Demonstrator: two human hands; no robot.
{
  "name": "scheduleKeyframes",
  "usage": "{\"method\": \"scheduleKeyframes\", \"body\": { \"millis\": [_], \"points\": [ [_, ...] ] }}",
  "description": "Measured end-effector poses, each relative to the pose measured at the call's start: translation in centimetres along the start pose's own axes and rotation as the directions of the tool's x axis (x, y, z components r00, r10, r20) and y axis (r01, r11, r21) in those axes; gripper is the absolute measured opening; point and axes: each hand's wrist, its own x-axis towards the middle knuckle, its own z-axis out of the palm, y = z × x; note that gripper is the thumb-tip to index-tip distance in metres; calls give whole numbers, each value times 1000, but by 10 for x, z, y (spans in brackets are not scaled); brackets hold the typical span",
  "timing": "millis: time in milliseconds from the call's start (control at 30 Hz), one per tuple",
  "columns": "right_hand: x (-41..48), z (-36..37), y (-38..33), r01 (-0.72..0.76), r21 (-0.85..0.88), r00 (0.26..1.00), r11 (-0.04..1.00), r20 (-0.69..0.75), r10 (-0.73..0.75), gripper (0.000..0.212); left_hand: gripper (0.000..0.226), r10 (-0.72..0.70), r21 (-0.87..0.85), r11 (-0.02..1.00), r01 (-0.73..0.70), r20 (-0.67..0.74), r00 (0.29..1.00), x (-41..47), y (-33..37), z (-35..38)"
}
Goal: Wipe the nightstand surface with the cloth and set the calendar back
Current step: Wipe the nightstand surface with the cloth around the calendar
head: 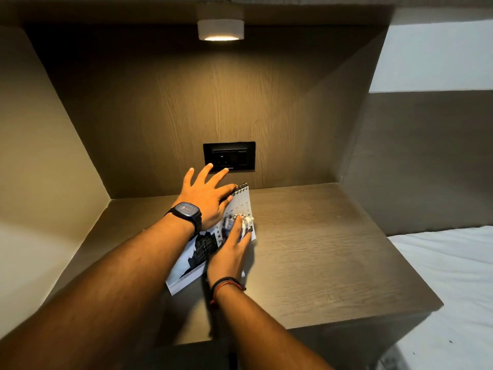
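Note:
A spiral-bound desk calendar with a dark building picture stands tilted on the wooden nightstand top. My left hand, with a black watch on the wrist, pinches the calendar's spiral edge between thumb and forefinger while the other fingers are spread. My right hand presses a small grey and white cloth against the calendar's front face. The cloth is bunched under my fingertips and partly hidden by them.
A black socket plate sits on the wooden back wall just behind my left hand. A round lit lamp hangs overhead. A side panel closes the left. A bed with a white sheet lies to the right.

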Motion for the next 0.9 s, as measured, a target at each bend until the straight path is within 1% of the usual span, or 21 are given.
{"method": "scheduleKeyframes", "body": {
  "millis": [33,100,167,233,300,367,467,533,600,667,733,800,900],
  "points": [
    [2,-2,0,-31,29,999,999,-10,31,86,45,-2,2,1000,2,1,1000,0,1,0],
    [9,-4,-6,-29,50,998,998,-57,32,85,44,-5,7,1000,5,3,1000,-1,1,-1],
    [9,-1,-13,49,0,995,999,-86,-49,84,44,-6,10,1000,6,11,1000,0,1,-1],
    [3,4,-12,128,-48,990,991,-54,-131,85,44,-6,10,1000,6,16,1000,0,0,0],
    [-5,5,-4,146,-95,989,985,16,-145,89,44,-2,9,1000,2,14,1000,0,-1,-1],
    [-4,0,5,103,-122,994,987,55,-97,91,44,-1,5,1000,1,7,1000,0,-1,-1],
    [9,-9,0,-28,-31,998,999,53,29,91,44,-12,8,1000,12,8,1000,0,1,-1],
    [13,-9,-9,-36,22,998,999,48,34,90,44,-17,15,1000,16,15,1000,-1,1,-1],
    [9,-8,-13,9,38,999,999,47,-10,90,44,-15,20,1000,15,15,1000,0,0,-1],
    [-1,-8,-9,52,29,994,998,90,-54,91,44,-9,22,1000,9,15,1000,0,0,-1],
    [-8,-11,-2,57,2,987,998,153,-56,93,45,-5,20,1000,5,13,1000,0,-1,-1],
    [-6,-16,-2,6,14,984,1000,175,-8,93,45,-5,16,1000,5,10,1000,1,-1,-2],
    [0,-21,-16,-114,81,981,990,167,99,87,45,-11,21,1000,11,8,1000,0,0,-2]
  ]
}}
